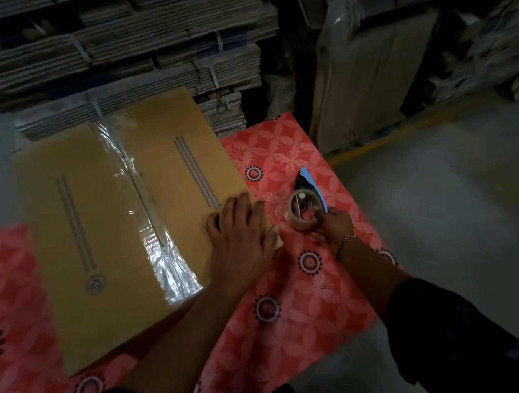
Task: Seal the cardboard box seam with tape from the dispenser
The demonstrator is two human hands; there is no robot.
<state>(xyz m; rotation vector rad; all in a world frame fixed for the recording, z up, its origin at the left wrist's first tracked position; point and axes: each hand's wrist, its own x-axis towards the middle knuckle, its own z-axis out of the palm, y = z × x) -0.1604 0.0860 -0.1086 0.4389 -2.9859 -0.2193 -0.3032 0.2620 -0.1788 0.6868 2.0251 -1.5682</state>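
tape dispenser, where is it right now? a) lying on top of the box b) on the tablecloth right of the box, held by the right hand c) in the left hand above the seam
b: the tape dispenser sits on the red floral tablecloth, right hand on it, beside the box.

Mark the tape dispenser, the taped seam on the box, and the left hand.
tape dispenser (pixel 304 210): head view, on the tape roll.
taped seam (pixel 142 192): head view, mid-length of the clear strip.
left hand (pixel 239 234): head view, back of hand, flat on the box.
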